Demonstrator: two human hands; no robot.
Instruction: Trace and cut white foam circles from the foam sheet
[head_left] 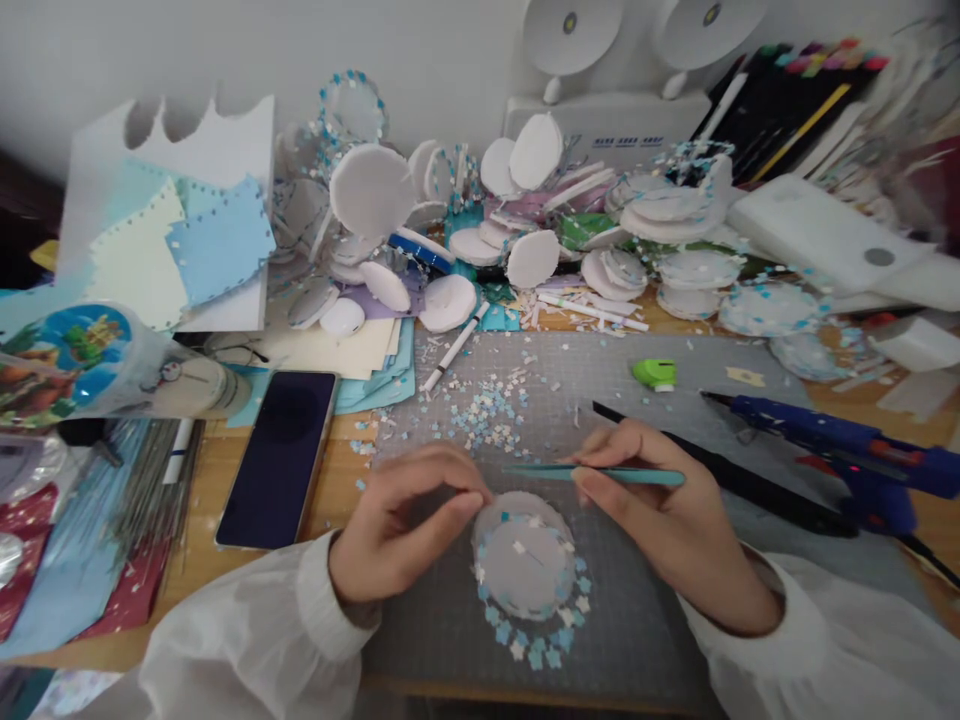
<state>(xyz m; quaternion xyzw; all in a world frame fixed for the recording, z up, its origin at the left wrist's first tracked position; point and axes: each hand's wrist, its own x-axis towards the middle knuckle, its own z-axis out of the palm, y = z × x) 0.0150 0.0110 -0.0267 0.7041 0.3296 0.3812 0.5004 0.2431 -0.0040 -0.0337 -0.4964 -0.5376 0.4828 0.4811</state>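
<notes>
My left hand [412,520] is pinched, thumb and index finger together at the upper left edge of a white round disc [521,560]; whatever is between the fingertips is too small to make out. Blue and white paper stars [536,655] curve around the disc's lower edge, and a few more lie on its face. In my right hand [652,490] a pair of teal tweezers [615,475] is held level, its tip pointing left just above the disc. Loose small stars [487,415] are scattered on the grey cutting mat [630,620] beyond my hands.
A blue glue gun [847,440] and a long black stick [757,485] lie right. A green punch [656,374] sits behind my right hand. Left are a phone [279,460], a cup [199,380] and thin wires [154,500]. White discs [371,190] are piled along the back.
</notes>
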